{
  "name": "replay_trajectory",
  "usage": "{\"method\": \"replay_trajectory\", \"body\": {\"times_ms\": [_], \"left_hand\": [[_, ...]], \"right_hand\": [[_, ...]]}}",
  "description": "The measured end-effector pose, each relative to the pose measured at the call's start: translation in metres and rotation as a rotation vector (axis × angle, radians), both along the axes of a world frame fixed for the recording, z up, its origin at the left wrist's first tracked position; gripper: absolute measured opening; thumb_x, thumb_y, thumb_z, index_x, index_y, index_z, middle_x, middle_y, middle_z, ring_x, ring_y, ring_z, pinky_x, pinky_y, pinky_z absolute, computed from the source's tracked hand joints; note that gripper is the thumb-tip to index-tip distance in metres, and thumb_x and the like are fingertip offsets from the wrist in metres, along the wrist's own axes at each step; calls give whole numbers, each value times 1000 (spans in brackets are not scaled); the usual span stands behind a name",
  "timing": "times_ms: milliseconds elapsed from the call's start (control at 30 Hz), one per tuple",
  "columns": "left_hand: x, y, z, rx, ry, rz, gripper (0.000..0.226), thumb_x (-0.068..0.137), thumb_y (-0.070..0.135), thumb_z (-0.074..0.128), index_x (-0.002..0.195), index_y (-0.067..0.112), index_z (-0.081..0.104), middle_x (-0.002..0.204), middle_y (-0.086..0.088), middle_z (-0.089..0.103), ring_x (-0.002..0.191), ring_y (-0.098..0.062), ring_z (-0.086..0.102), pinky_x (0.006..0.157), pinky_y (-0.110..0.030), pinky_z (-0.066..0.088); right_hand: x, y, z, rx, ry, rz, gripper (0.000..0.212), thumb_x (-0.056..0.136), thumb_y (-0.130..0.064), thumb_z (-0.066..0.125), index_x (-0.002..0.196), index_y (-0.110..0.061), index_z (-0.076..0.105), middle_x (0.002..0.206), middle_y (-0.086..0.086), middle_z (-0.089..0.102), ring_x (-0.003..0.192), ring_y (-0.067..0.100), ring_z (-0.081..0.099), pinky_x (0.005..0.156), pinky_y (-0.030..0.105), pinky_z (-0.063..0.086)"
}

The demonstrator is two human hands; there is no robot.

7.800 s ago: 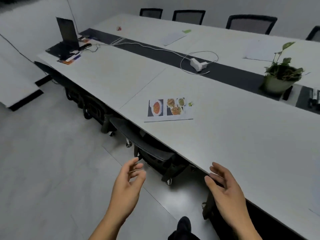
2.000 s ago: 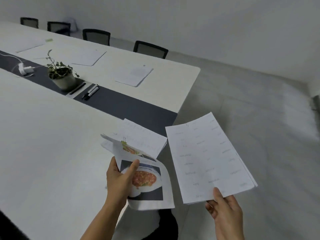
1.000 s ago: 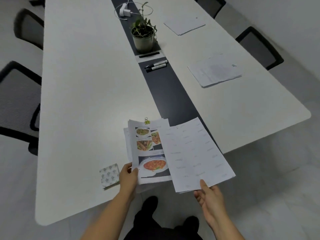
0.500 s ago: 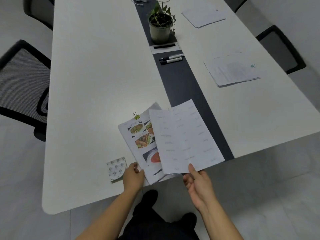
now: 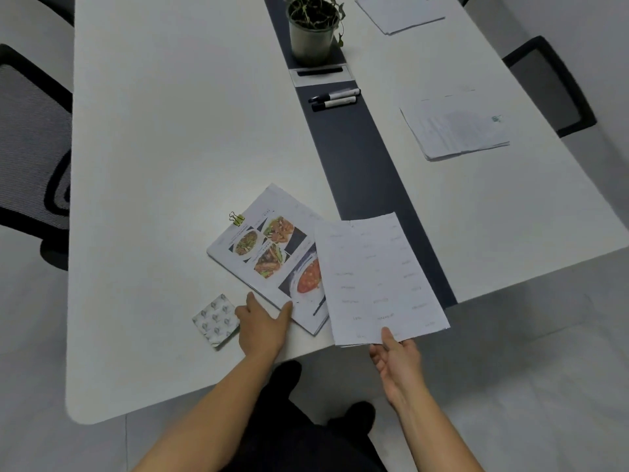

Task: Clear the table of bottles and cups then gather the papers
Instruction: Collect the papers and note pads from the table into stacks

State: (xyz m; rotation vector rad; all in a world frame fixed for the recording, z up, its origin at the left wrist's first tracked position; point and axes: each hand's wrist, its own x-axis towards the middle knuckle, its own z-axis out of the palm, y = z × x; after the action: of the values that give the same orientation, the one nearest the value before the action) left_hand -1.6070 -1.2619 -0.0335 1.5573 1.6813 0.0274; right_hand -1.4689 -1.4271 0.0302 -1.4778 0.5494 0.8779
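Right hand [image 5: 396, 357] pinches the white text-printed sheets [image 5: 377, 277] at their near edge (long axis pointing away); left hand [image 5: 262, 327] rests open-fingered on the diagonally lying clip-bound food-photo pages [image 5: 269, 253].

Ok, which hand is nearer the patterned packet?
Left. The left hand lies right beside the patterned packet; the right hand holds the text sheets, farther right.

I cannot read any word here. The printed sheet [image 5: 377, 277] that my right hand [image 5: 396, 361] pinches carries short faint words in columns, and the clipped papers [image 5: 269, 250] with food photos have a thin line of print above the photos, but all of it is too blurred for me. The same is true for the grey print on the paper stack [image 5: 456, 127] and the labels on the two markers [image 5: 335, 98].
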Motion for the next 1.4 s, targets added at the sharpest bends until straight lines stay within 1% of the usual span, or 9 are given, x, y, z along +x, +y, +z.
{"method": "replay_trajectory", "body": {"times_ms": [200,333,533,667,867,1100,1200,1300,1400], "left_hand": [[22,19,-3,-25,-101,297,72,87,41,70,140,5,37,134,-20,50,118,-40,53,94,-45,46],[27,31,-1,-102,-138,405,47,87,20,72,124,5,48,123,-17,64,112,-39,60,90,-41,47],[17,31,5,-18,-222,400,20,87,14,67,106,10,62,104,-8,67,96,-30,63,80,-34,48],[4,32,10,-90,-438,437,22,86,9,67,106,17,62,99,-6,71,85,-23,69,76,-38,59],[-8,39,-5,-83,-257,295,27,89,10,66,115,13,62,117,-9,68,95,-26,63,88,-40,54],[10,41,-6,-178,-439,510,25,85,6,69,107,13,59,110,-12,70,93,-27,69,87,-46,58],[18,47,-7,-192,-379,431,23,87,16,70,106,7,61,100,-10,72,87,-28,69,83,-46,59],[20,54,-2,-175,-306,330,31,94,36,60,88,6,66,77,-9,71,73,-29,70,77,-40,59],[10,72,2,-34,-198,337,43,97,44,41,101,7,63,105,-7,67,93,-29,63,86,-41,52]], "right_hand": [[11,-35,-12,-2,87,-144,34,102,-8,52,135,-5,53,99,8,66,55,10,61,48,19,54],[5,-50,-23,-35,143,-219,34,102,-5,50,136,-3,52,98,10,65,72,17,58,47,19,55],[-1,-55,-28,1,213,-289,34,101,-2,51,135,-2,52,102,13,66,76,19,60,49,20,56],[2,-52,-28,44,233,-329,33,100,-3,52,133,-2,53,97,11,66,64,15,66,48,20,56],[3,-59,-26,65,171,-344,38,100,-4,53,137,-3,52,102,10,67,54,9,68,50,19,56],[11,-55,-5,110,77,-133,28,99,-12,57,127,-11,60,108,6,72,65,9,64,51,18,53],[17,-32,-1,78,44,-23,27,99,-12,57,126,-10,60,108,8,73,72,13,65,52,20,54],[26,0,-2,58,15,102,26,100,-13,57,126,-8,59,114,9,72,77,14,68,54,22,54],[36,42,-3,47,-32,303,20,101,-15,55,120,-14,61,111,5,74,77,12,68,60,25,56]]}}
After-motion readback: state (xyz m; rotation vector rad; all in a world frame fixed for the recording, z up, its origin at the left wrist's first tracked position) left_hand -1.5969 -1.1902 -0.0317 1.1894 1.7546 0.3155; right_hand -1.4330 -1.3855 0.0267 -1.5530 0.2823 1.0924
